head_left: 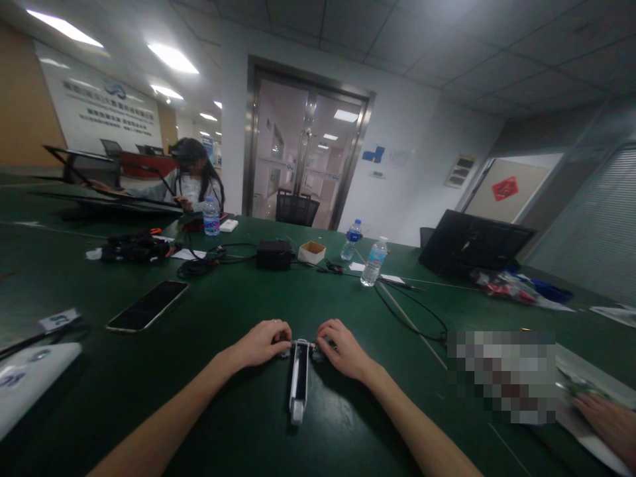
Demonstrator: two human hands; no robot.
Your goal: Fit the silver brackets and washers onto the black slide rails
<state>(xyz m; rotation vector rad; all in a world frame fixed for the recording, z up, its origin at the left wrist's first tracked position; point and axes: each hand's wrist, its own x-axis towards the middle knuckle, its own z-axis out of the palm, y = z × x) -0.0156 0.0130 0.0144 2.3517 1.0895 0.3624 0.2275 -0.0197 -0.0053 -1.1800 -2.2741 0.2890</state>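
"Where's the slim device (299, 383) resting?"

"It's lying well in from the worktop's (238, 291) far edge; the left hand (265, 342) and right hand (344, 349) are flanking its far end, curled fingers pinching its side fittings (317, 356)."

"I'm guessing it's light, stiff, slippery; hold its long sides."

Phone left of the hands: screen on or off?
Looks off: the smartphone lies screen up, its display dark with nothing lit.
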